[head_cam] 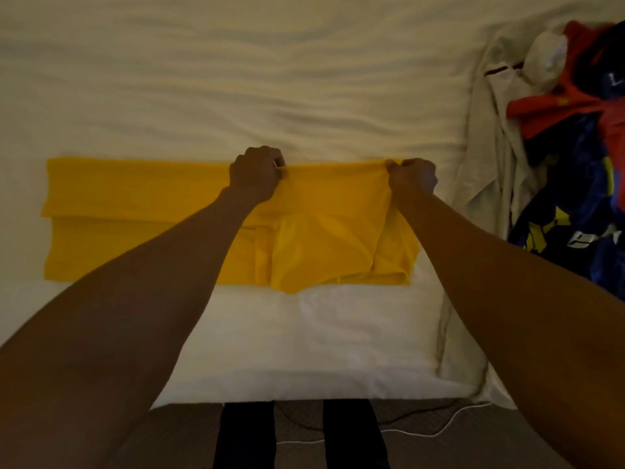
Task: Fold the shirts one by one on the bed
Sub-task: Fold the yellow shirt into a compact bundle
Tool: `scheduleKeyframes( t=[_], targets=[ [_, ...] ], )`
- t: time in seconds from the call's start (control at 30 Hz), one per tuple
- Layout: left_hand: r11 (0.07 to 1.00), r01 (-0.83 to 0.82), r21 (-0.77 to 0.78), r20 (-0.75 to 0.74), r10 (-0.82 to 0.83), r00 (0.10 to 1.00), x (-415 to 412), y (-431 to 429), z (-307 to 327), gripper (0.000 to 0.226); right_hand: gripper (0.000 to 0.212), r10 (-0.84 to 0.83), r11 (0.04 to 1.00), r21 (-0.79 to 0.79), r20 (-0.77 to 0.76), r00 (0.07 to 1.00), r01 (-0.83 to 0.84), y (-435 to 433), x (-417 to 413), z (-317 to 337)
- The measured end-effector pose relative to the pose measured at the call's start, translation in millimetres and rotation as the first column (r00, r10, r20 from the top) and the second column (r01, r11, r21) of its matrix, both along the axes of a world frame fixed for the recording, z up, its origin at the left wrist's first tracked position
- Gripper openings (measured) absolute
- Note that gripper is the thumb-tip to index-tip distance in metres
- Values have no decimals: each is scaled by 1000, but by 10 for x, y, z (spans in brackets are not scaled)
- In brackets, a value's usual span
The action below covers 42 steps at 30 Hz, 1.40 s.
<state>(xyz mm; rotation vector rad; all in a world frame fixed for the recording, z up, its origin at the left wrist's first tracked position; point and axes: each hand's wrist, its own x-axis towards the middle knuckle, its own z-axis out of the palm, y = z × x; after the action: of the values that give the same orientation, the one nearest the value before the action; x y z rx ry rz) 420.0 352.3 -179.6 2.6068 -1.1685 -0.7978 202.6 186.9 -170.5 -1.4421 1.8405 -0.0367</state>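
Yellow shirt [135,198] lies across the bed [236,79], folded lengthwise into a long band running left to right, close to the bed's front edge. The left half sits flat on the white sheet, with a fold line along the middle of the band. The right half is rumpled, with a loose flap of cloth reaching toward you at the near edge.

Your left grip [257,176] is closed on the shirt's far edge, about midway along the band: fingers curled, cloth pinched against the thumb. Your right grip [413,177] pinches the far right corner the same way. Between the two, the far edge is drawn into a straight, taut line. Your left forearm [169,265] crosses over the band.

Right side of the bed: a pale cream garment [490,170], crumpled, just beside the shirt's right end. Beyond it is a heap of clothes [575,137] in red, dark blue and yellow, with something white on top. You cannot tell the single items apart.

Bottom of the view: floor [189,434], your two dark-clad legs [245,434], and a white cable [436,434] trailing below the bed's edge.

Light is dim and warm.
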Motion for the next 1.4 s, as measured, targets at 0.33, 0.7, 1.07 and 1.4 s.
scheduleKeyframes(
  t=[0.33, 0.7, 1.07, 1.4],
  targets=[
    [919, 53, -391, 83, -22, 996, -361, 372, 106, 28, 35, 79, 968, -247, 136, 988, -43, 275, -84, 60],
    [783, 496, -376, -3, -536, 844, -1555, 1018, 100, 27, 46, 241, 966, -144, 182, 953, -217, 1189, -748, 110],
    [969, 100, -226, -266, -160, 951, -1575, 943, -19, 25, 18, 303, 953, -110, 286, 909, -283, 1150, -993, 147],
    [958, -288, -12, -756, 180, 630, -1406, 828, 509, 11, 40, 517, 851, -38, 243, 821, -524, 1022, -798, 167]
  ],
)
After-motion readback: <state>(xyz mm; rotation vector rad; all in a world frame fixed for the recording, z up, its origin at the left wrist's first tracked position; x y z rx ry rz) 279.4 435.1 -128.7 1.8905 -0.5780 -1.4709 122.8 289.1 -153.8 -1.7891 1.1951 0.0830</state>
